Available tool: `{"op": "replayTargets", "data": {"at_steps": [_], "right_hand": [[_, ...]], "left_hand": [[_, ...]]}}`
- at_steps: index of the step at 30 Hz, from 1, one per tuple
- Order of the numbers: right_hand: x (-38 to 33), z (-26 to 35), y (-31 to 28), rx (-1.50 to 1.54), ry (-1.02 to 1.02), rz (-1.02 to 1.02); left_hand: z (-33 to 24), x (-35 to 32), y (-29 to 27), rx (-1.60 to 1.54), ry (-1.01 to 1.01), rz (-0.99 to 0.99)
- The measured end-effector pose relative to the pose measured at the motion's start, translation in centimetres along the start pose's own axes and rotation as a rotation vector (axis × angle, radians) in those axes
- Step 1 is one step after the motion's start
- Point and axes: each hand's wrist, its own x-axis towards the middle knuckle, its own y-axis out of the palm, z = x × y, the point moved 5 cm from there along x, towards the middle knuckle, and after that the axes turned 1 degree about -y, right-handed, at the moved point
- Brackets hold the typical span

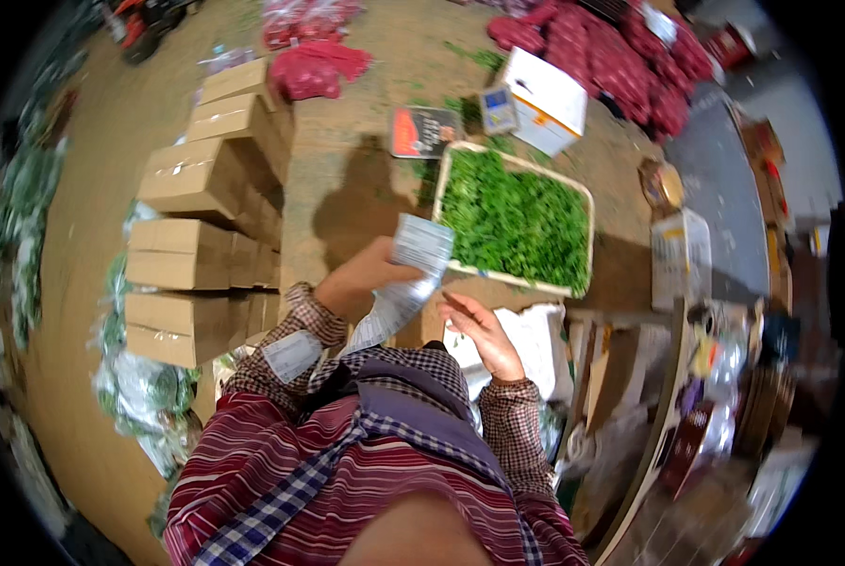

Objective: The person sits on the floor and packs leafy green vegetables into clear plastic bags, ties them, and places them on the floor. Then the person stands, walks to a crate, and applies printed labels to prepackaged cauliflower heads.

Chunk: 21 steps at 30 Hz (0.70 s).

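My left hand (368, 271) is closed on a long strip of printed paper labels (422, 245). The strip's top end stands up near the crate, and its lower part curls down toward my apron. A separate white label (292, 356) lies against my left sleeve. Just right of the strip, my right hand (482, 332) holds nothing that I can see, its fingers partly stretched and apart. Beyond both hands sits a pale, shallow crate (587, 236) filled with leafy green herbs (512, 217).
Stacked cardboard boxes (177, 255) stand at my left, beside bagged greens (149, 387). Behind the crate are a scale (427, 132) and a white box (545, 94). Red mesh sacks (583, 52) lie farther back. A white basket (682, 250) and a cluttered shelf (668, 406) are at right.
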Motion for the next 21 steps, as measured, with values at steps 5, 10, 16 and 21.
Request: {"op": "replayTargets", "data": {"at_steps": [5,10,16,21], "right_hand": [[5.9,-0.3,-1.1,-0.140,0.137,0.120],[14.5,2.2,-3.8,-0.192,0.137,0.145],[26.9,4.9,3.0,-0.232,0.148,0.381],[38.4,4.0,4.2,-0.197,0.280,0.502]], "left_hand": [[-2.3,-16.4,-19.0,-0.151,0.259,-1.152],[-23.4,-31.9,-19.4,0.312,0.831,-1.706],[-33.1,-28.6,-22.1,1.116,0.591,-1.665],[-26.6,-9.2,-33.3,0.523,0.361,-1.499]]}}
